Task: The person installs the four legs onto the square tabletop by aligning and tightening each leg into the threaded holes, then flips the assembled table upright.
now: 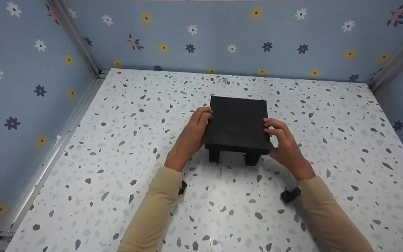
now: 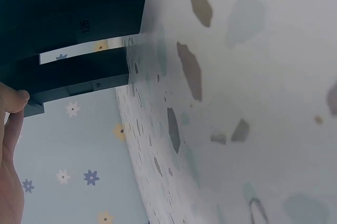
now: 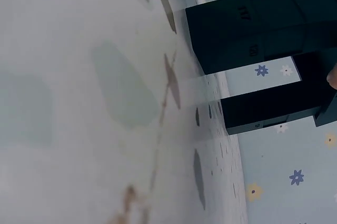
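Note:
A small black square table [image 1: 238,122] with short block legs stands upright on the speckled surface, a little beyond the middle. My left hand [image 1: 190,134] grips the left edge of its top, fingers bent at the side. On the opposite edge my right hand [image 1: 287,145] holds on, with two fingers along the side and the thumb near the front corner. The left wrist view shows a thumb [image 2: 18,97] against the underside near a leg [image 2: 84,74]. In the right wrist view, legs [image 3: 237,31] with small markings reach down to the surface, and a fingertip [image 3: 333,76] touches near the top.
White terrazzo-patterned tabletop [image 1: 135,140] spreads around the small table. Blue flowered panels [image 1: 215,35] enclose the back and both sides, joined by metal corner posts [image 1: 77,38]. A dark wrist device [image 1: 289,195] hangs under the right sleeve.

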Available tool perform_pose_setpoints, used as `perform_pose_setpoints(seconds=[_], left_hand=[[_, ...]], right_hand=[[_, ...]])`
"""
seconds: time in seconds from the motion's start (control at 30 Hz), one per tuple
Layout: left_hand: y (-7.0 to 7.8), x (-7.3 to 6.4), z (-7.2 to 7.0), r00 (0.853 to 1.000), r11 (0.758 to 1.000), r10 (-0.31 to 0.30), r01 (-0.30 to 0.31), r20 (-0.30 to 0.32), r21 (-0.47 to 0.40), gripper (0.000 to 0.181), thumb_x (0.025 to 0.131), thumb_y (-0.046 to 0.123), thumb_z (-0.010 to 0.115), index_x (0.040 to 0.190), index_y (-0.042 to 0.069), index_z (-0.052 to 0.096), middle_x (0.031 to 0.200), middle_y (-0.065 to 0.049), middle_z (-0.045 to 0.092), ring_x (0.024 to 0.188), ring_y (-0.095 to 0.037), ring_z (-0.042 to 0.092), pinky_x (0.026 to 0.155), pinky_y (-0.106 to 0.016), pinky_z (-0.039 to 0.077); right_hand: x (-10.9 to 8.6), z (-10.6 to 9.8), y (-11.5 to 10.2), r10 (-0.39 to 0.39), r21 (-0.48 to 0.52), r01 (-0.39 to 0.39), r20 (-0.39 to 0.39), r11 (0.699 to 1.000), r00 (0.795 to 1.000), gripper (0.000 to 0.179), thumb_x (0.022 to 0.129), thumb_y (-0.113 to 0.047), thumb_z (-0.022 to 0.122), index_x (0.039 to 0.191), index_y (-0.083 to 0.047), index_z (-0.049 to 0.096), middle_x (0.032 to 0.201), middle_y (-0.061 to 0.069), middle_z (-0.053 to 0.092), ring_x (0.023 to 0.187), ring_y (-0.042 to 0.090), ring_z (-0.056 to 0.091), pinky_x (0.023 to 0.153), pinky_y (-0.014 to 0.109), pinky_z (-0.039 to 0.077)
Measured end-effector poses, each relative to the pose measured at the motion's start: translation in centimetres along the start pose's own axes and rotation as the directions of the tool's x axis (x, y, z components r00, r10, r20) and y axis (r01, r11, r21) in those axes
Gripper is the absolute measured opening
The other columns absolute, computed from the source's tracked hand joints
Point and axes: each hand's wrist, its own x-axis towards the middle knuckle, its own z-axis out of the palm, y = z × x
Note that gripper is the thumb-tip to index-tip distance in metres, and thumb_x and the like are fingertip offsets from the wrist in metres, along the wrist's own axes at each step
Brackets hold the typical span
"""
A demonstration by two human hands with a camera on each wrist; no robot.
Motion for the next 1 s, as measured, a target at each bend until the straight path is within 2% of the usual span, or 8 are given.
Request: perform_pose_setpoints(seconds=[0.17, 0.33, 0.5, 0.63, 0.73, 0.83, 0.9, 1.0], left_hand=[[0.0, -0.1, 0.1, 1.0, 1.0, -0.012, 0.012, 0.008, 0.012, 0.028, 0.092, -0.009, 0.05, 0.117, 0.004, 0.046, 0.132, -0.01, 0.042, 0.128, -0.016, 0.042, 0.107, -0.021, 0.036], [0.1, -0.4, 0.2, 0.999, 0.999, -0.032, 0.032, -0.001, 0.043, 0.024, 0.095, -0.005, 0.047, 0.117, 0.005, 0.046, 0.131, -0.009, 0.042, 0.126, -0.017, 0.044, 0.097, -0.023, 0.046], [-0.2, -0.8, 0.4, 0.996, 0.993, -0.082, 0.084, -0.034, 0.082, 0.03, 0.093, -0.003, 0.049, 0.121, 0.006, 0.047, 0.13, -0.01, 0.042, 0.121, -0.02, 0.046, 0.084, -0.027, 0.051], [-1.0, -0.8, 0.3, 0.984, 0.982, -0.147, 0.157, -0.101, 0.101, 0.036, 0.09, 0.0, 0.052, 0.125, 0.003, 0.048, 0.131, -0.013, 0.045, 0.122, -0.024, 0.046, 0.094, -0.032, 0.047], [-1.7, -0.7, 0.1, 0.97, 0.964, -0.204, 0.222, -0.134, 0.143, 0.041, 0.091, 0.006, 0.055, 0.131, 0.002, 0.048, 0.136, -0.017, 0.044, 0.128, -0.028, 0.043, 0.106, -0.039, 0.038], [-2.2, -0.4, -0.2, 0.947, 0.928, -0.296, 0.316, -0.128, 0.196, 0.048, 0.094, 0.017, 0.055, 0.138, 0.003, 0.045, 0.143, -0.019, 0.041, 0.136, -0.033, 0.036, 0.112, -0.05, 0.028], [-2.5, -0.2, -0.5, 0.922, 0.894, -0.373, 0.387, -0.102, 0.226, 0.053, 0.095, 0.024, 0.056, 0.142, 0.006, 0.042, 0.148, -0.018, 0.037, 0.14, -0.034, 0.029, 0.113, -0.056, 0.022], [-2.8, 0.2, -0.9, 0.871, 0.841, -0.49, 0.481, -0.028, 0.249, 0.061, 0.097, 0.036, 0.053, 0.148, 0.01, 0.034, 0.154, -0.017, 0.028, 0.145, -0.036, 0.016, 0.113, -0.062, 0.011]], right_hand=[[-0.1, 0.1, -0.1, 0.012, -0.014, -0.012, 0.003, 1.0, 1.0, 0.055, 0.061, 0.02, 0.078, 0.108, 0.008, 0.052, 0.125, 0.023, 0.05, 0.125, 0.031, 0.049, 0.09, 0.019, 0.04], [-0.4, 0.2, -0.4, 0.048, -0.056, -0.047, 0.002, 0.997, 0.999, 0.057, 0.063, 0.017, 0.078, 0.113, 0.007, 0.052, 0.13, 0.022, 0.047, 0.126, 0.031, 0.047, 0.098, 0.019, 0.038], [-0.5, 0.0, -0.5, 0.145, -0.129, -0.146, -0.017, 0.981, 0.989, 0.056, 0.074, 0.008, 0.074, 0.124, 0.003, 0.05, 0.136, 0.02, 0.044, 0.125, 0.031, 0.045, 0.107, 0.03, 0.035], [0.1, -0.4, -0.5, 0.235, -0.143, -0.241, -0.058, 0.96, 0.97, 0.05, 0.081, 0.01, 0.061, 0.128, -0.002, 0.05, 0.137, 0.018, 0.044, 0.127, 0.03, 0.043, 0.101, 0.038, 0.038], [0.8, -0.9, -0.4, 0.305, -0.133, -0.324, -0.144, 0.937, 0.941, 0.045, 0.085, 0.008, 0.056, 0.129, -0.001, 0.05, 0.137, 0.018, 0.044, 0.127, 0.029, 0.043, 0.097, 0.042, 0.039], [1.7, -1.4, -0.2, 0.394, -0.165, -0.427, -0.199, 0.889, 0.897, 0.04, 0.093, -0.004, 0.056, 0.132, -0.001, 0.049, 0.138, 0.019, 0.043, 0.129, 0.03, 0.042, 0.1, 0.047, 0.038], [2.2, -1.6, -0.1, 0.47, -0.199, -0.503, -0.194, 0.841, 0.861, 0.041, 0.096, -0.014, 0.055, 0.134, -0.001, 0.048, 0.141, 0.019, 0.041, 0.131, 0.032, 0.04, 0.103, 0.049, 0.036], [2.8, -2.0, 0.3, 0.589, -0.256, -0.603, -0.14, 0.755, 0.796, 0.05, 0.098, -0.028, 0.052, 0.141, -0.003, 0.043, 0.146, 0.021, 0.035, 0.135, 0.035, 0.035, 0.109, 0.053, 0.029]])
